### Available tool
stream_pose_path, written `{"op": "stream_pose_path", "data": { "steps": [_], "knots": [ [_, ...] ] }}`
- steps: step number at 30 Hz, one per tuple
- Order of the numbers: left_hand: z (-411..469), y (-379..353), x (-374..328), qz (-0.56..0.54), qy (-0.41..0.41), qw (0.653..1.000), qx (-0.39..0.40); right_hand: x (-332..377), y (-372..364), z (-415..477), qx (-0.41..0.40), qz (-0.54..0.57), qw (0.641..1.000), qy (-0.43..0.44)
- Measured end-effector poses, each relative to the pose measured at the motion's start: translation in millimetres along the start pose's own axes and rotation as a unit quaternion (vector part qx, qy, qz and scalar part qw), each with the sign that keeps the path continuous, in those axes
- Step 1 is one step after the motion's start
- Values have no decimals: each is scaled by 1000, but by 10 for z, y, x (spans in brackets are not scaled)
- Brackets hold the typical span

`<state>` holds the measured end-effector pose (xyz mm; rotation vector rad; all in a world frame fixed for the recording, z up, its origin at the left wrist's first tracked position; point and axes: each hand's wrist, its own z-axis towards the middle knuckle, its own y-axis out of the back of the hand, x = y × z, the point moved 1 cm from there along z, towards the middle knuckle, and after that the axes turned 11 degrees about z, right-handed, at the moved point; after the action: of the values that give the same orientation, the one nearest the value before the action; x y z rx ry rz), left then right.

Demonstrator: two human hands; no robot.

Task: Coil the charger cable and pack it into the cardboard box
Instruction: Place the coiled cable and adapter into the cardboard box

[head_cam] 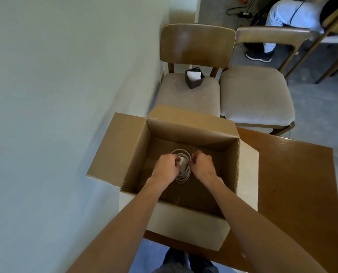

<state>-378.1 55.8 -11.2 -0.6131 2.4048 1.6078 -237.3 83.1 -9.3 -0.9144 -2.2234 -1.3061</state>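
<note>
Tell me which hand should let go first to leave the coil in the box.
Probably the right hand: it only pinches the cable at the coil's edge, while the left hand grips the charger at the centre, steadying the coil inside the box.

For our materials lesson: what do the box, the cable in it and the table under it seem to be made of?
Box: corrugated cardboard, matt brown, with creased, folded-out flaps. Cable: probably plastic- or rubber-sheathed, smooth off-white, lying in soft loops between the left hand and right hand. Table: wood or wood veneer, glossy brown; it shows sheen, but no grain is clear.
</note>
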Motion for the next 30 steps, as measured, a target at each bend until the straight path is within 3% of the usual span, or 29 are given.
{"op": "stream_pose_path", "data": {
  "steps": [13, 17, 22, 30],
  "knots": [
    [-45, 28, -13, 30, -32, 999, 24, -69, -31, 42, -10, 36, 999, -21],
    [-81, 94, -13, 1, -27, 999, 29, -200, -29, 118, -6, 126, 989, -76],
    [-212, 425, 87, -80, 1, 997, -8, -362, 36, 84, 39, 296, 936, -186],
    [-318, 1043, 354, -92, 33, 993, -71, -17, 462, -219, 84, 236, 962, -106]
  ]
}}
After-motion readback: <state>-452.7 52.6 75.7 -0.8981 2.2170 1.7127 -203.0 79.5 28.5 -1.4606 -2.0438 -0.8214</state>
